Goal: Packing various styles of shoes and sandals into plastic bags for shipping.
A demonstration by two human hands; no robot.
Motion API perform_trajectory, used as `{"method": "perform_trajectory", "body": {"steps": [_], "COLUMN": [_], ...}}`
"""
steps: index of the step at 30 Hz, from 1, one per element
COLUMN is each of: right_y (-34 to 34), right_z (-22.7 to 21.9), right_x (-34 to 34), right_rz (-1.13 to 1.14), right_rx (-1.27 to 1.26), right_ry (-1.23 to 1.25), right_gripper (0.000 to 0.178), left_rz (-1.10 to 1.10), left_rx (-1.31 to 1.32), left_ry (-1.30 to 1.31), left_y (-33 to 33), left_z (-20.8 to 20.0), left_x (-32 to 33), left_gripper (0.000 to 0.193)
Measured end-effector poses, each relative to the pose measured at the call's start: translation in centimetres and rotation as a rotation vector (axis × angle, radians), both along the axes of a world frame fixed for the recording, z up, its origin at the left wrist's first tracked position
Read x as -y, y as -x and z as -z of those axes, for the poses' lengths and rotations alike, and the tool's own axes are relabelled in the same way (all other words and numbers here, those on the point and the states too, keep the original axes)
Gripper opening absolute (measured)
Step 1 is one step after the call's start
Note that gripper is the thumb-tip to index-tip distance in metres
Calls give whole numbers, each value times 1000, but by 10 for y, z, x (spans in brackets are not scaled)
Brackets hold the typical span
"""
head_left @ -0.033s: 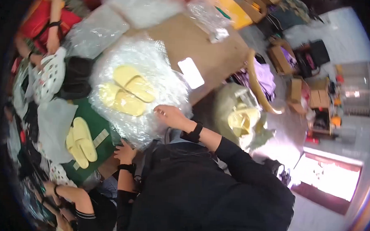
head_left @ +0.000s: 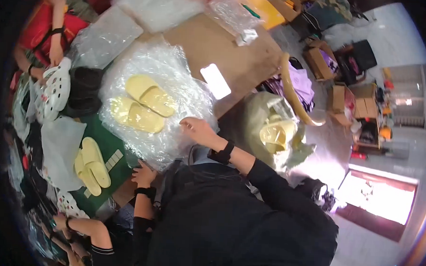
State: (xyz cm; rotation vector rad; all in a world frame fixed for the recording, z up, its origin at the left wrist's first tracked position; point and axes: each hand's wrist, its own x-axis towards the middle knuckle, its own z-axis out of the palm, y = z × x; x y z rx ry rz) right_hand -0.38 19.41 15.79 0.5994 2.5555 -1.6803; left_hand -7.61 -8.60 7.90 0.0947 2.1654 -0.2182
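Note:
A pair of pale yellow slide slippers lies on a pile of clear plastic bags at the table's near side. My right hand, with a black wristband, hovers or rests over the pile just right of the slippers. Its fingers are curled together; anything inside them is too small to make out. At the table's near edge, left of my body, my left hand has its fingers spread beside the bags and holds nothing. A white phone lies beyond my right hand.
More yellow slides lie on a green surface to the left, beside dark footwear. A co-worker's hands hold a white clog. An open sack with yellow slides inside stands right of the table. Cardboard boxes stand farther right.
The view has shifted slightly. My right hand has drawn a little away from the slippers, its fingers still curled. My left hand and the slippers stay in place.

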Motion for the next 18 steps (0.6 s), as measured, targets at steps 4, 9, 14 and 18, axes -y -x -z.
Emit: {"method": "perform_trajectory", "body": {"steps": [4,9,14,18], "right_y": [-64,-76,-37,-36], "right_z": [21,39,60,103], "right_x": [-53,-157,-233,-259], "right_rz": [423,562,472,256], "right_rx": [20,78,415,532], "right_ry": [-206,-420,-526,-589], "right_gripper": [24,21,35,44], "left_rz": [-133,-78,-105,-138], "left_rx": [-70,-63,-109,-158], "left_ry": [-96,-107,-113,-85], "left_y": [-6,-7,-12,-15], "left_z": [48,24,34,38], "left_x": [-16,-21,-14,-14], "left_gripper": [107,109,107,106]}}
